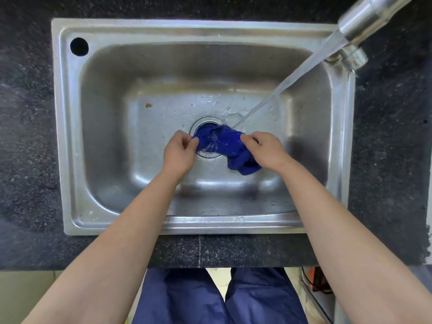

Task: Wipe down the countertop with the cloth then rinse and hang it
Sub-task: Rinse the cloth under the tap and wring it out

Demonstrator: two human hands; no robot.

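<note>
Now, left hand [178, 152] and right hand [265, 148] pinching crumpled blue cloth [228, 142], steel sink [70, 136], running water [280, 87]

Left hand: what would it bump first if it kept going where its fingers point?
The blue cloth. The left hand pinches its edge, so it would push right into it; depth beyond is unclear.

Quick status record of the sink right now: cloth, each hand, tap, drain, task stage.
cloth: blue, bunched, held over the drain inside the sink
left hand: pinches the cloth's left end
right hand: grips the cloth's right end
tap: running; water reaches the cloth
drain: partly hidden by the cloth
stage: rinsing; cloth not yet hung
</note>
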